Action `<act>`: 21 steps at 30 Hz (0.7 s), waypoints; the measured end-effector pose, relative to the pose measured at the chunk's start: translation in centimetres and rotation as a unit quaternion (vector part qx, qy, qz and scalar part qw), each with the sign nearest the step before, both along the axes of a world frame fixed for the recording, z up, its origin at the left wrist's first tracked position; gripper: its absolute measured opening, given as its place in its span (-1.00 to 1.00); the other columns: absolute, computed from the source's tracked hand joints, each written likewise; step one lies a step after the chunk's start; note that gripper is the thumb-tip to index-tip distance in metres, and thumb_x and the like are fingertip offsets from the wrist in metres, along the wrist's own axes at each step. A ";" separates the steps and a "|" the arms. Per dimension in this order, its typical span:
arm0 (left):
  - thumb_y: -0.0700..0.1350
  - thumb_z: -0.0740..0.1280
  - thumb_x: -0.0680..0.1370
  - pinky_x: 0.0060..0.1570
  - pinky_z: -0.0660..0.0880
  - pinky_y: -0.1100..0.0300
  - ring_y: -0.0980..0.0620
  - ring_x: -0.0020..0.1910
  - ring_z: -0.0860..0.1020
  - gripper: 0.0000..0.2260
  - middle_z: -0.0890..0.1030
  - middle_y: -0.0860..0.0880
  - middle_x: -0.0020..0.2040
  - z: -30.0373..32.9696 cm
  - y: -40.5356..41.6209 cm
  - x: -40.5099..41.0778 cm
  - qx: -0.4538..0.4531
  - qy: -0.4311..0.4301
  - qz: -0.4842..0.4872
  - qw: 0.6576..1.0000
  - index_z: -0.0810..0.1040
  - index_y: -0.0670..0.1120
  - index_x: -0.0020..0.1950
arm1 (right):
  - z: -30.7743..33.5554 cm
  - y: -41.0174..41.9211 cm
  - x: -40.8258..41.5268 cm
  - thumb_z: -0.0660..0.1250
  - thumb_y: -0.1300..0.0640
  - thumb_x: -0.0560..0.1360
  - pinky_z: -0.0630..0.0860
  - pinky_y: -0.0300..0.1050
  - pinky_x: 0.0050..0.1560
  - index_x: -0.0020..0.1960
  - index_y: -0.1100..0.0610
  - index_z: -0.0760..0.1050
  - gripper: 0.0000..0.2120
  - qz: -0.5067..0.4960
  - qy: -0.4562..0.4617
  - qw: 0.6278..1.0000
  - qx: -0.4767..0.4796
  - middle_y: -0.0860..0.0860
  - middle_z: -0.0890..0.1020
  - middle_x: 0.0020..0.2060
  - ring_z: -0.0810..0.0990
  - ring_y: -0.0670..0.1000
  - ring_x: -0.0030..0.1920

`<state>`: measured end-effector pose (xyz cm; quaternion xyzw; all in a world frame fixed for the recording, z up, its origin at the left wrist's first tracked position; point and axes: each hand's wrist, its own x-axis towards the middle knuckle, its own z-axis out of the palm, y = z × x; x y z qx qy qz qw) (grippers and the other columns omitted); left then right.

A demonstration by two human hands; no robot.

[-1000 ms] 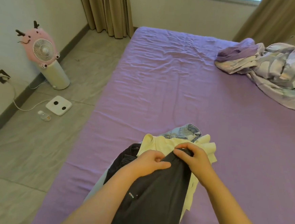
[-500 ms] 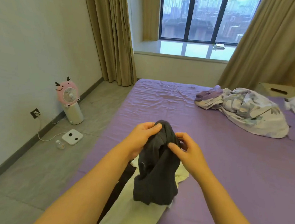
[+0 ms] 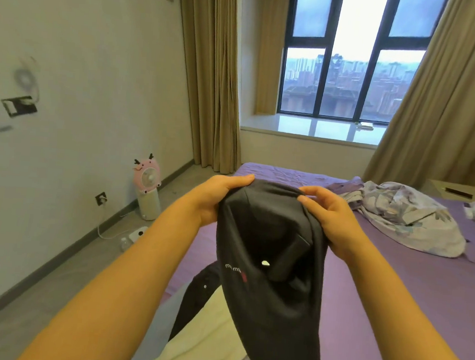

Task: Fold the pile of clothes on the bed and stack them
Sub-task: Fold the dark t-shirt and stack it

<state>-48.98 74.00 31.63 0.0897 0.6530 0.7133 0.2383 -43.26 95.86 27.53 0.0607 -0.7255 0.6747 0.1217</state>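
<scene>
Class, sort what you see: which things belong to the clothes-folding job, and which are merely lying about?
Job: dark grey garment, left hand, right hand, pale yellow garment, black garment, bed.
Lying about: floral quilt, pink fan, scale.

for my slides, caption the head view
Both hands, left and right, hold a dark garment up over the purple bed.
</scene>
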 end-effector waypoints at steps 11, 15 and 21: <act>-0.14 0.17 0.62 0.24 0.43 0.01 -0.10 0.15 0.52 -0.74 0.58 -0.18 0.15 -0.7 1.8 14.4 0.101 -0.006 -0.079 0.992 0.54 -0.16 0.25 | -0.1 -3.8 13.6 0.41 0.09 0.47 0.61 -0.20 -0.03 0.05 -0.08 0.52 -0.82 -0.057 0.076 0.994 0.054 -0.08 0.66 -0.05 0.64 -0.07 0.01; -0.25 0.23 0.58 0.02 0.60 0.08 -0.07 0.07 0.64 -0.73 0.66 -0.10 0.10 -1.3 2.0 18.6 0.053 0.053 -0.146 0.986 0.58 -0.02 0.20 | -0.6 -1.6 18.2 0.32 0.19 0.54 0.63 -0.08 -0.05 0.09 0.06 0.58 -0.85 -0.017 0.021 1.000 0.012 0.04 0.70 -0.05 0.67 0.03 0.00; -0.06 0.23 0.61 -0.02 0.56 0.16 0.00 -0.03 0.63 -0.80 0.67 -0.04 -0.02 -1.0 5.8 23.7 -0.093 0.103 -0.235 0.962 0.56 0.00 0.18 | 0.2 4.2 24.1 0.26 0.18 0.57 0.60 -0.19 -0.05 0.13 0.11 0.59 -0.81 -0.027 0.009 1.000 0.014 0.01 0.69 -0.03 0.65 -0.02 0.03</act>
